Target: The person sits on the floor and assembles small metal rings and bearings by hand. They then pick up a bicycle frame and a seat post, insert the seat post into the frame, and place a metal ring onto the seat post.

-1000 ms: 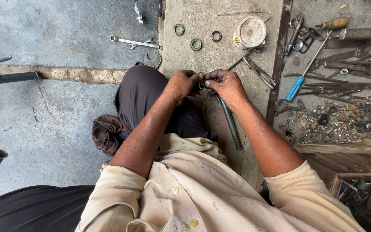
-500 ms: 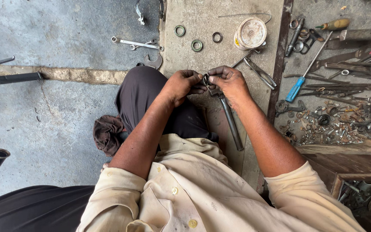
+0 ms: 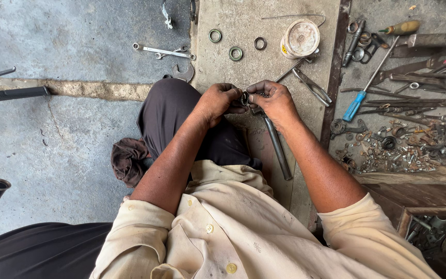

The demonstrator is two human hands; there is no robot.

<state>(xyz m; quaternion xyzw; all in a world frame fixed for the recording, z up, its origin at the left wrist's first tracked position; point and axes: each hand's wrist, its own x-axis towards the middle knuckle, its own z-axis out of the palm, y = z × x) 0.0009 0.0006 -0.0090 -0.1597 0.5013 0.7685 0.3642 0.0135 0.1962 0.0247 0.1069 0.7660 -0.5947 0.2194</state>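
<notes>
I see my left hand (image 3: 217,102) and right hand (image 3: 273,99) both pinching a small metal ring (image 3: 244,98) above the knee; the steel rod (image 3: 277,147) below runs lengthwise toward my body.

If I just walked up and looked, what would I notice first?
Probably the two hands, left hand and right hand, pinching a small dark ring together in the middle, above a long metal rod. Next, the heap of nuts and bolts on the right, and the blue-handled screwdriver above it.
</notes>
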